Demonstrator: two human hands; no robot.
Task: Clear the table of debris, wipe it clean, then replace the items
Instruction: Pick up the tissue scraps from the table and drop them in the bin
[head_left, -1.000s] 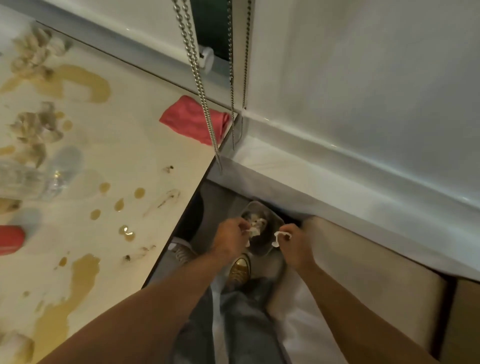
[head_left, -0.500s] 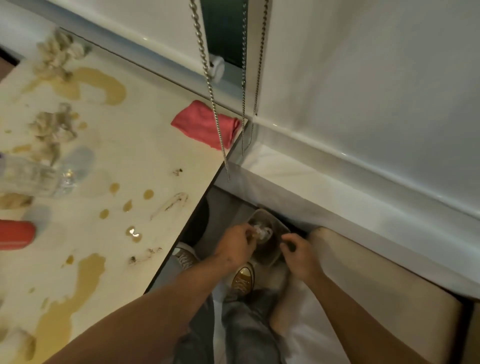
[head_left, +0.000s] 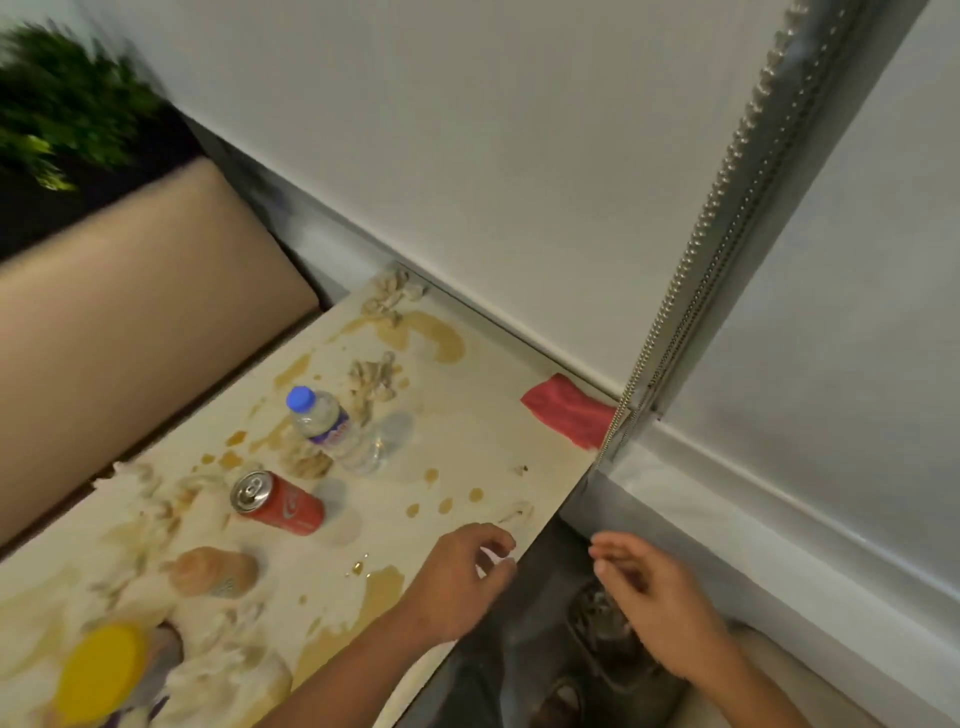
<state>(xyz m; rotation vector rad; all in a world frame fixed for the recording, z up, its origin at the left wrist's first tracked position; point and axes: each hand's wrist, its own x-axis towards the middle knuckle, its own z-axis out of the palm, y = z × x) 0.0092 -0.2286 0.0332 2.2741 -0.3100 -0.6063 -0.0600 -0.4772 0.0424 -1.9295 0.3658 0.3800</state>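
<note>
Our grips held nothing: the left hand (head_left: 457, 582) hovered over the near edge of the counter (head_left: 467, 410) with its fingers loosely curled and apart, and the right hand (head_left: 654, 613) hung beyond that edge, over our lap, fingers relaxed and empty.

From the head view, the only one we had, the counter was far from clean. Brown liquid lay in puddles and drops across it, and soggy tissue wads (head_left: 376, 376) sat in clumps along the far and left parts. A water bottle (head_left: 324, 423) with a blue cap stood near the middle, a red can (head_left: 278, 501) lay on its side just nearer to us, and a yellow-lidded container (head_left: 101, 670) was blurred at the lower left. A red cloth (head_left: 569, 410) lay folded at the counter's right edge, beside the blind chain (head_left: 691, 249).

We judged the step in hand to be gathering more debris. Done well, it would mean pinching each wet wad whole so it did not tear or drip, and moving the bottle and can aside before wiping.

A small scrap (head_left: 517, 512) lay just beyond the left hand's fingertips; the larger wads were well apart from both hands, and the cloth sat further off, ahead of the right hand.
</note>
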